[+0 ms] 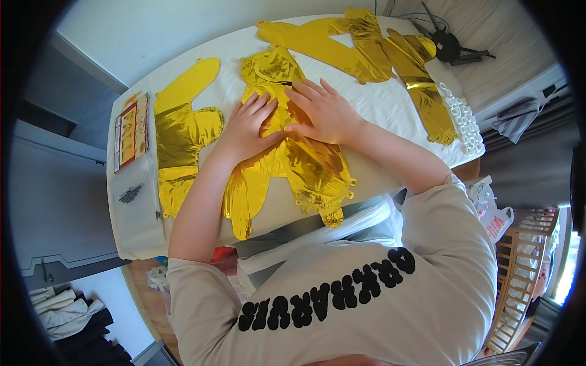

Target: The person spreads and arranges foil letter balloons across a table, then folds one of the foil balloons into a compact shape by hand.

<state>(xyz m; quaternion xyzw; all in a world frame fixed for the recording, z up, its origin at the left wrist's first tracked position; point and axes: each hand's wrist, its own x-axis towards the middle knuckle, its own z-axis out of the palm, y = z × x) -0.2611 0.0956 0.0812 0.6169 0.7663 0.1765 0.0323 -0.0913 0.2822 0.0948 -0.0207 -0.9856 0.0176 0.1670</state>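
Note:
A crumpled, flat gold foil balloon lies in front of me on the white-covered table. My left hand rests palm down on its left side with fingers stretched out. On its upper right part lies my right hand, fingers spread, the thumb pointing toward the left hand. The foil bulges and creases below both hands, and its scalloped lower end reaches the table's near edge. Another flat gold foil balloon is spread out to the left, beside my left forearm.
More gold foil balloons lie along the far right side. White ring-shaped pieces sit at the right edge, near a black router. On the left are a printed package and thin dark sticks. A wooden crib stands at right.

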